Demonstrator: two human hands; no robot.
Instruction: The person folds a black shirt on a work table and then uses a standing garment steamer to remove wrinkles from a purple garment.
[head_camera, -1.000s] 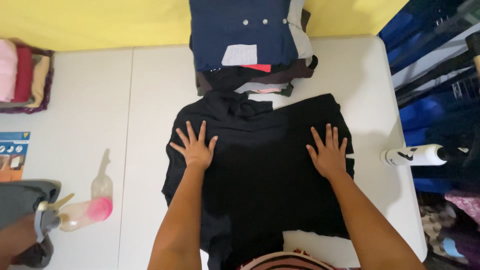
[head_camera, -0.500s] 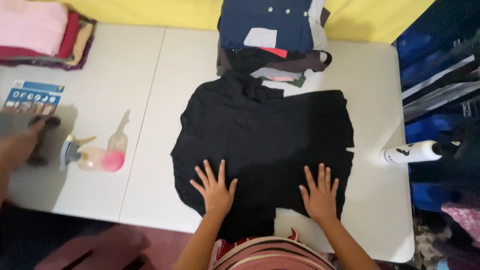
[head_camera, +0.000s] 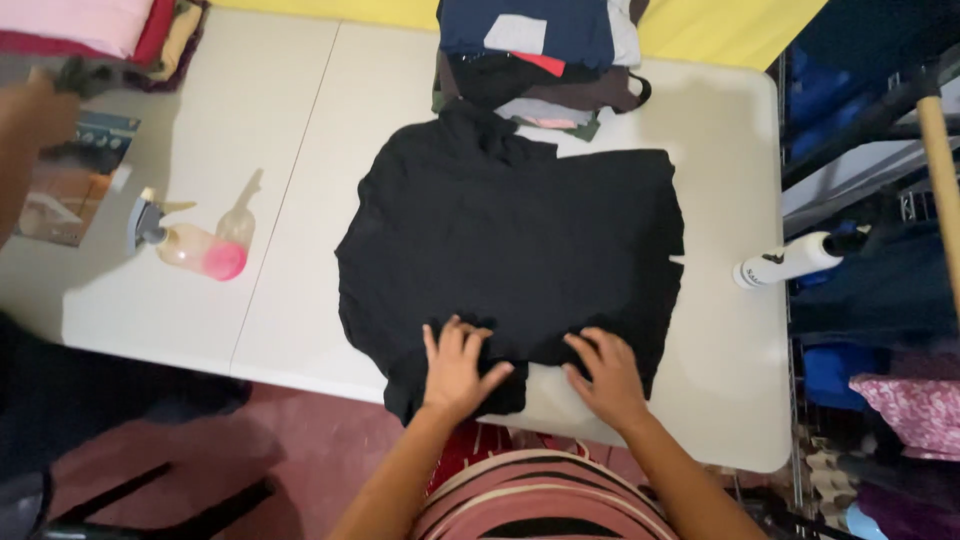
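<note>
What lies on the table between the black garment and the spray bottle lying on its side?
Nothing: the head view shows bare white table between the black garment and the spray bottle, crossed only by the tabletop's seam.

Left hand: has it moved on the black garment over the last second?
Yes. The left hand has slid from the upper part of the black garment down to its near hem, toward the table front edge, fingers now curling there.

Clothes pile (head_camera: 535, 50) (far end) and another person's hand (head_camera: 35, 115) leave frame.
</note>
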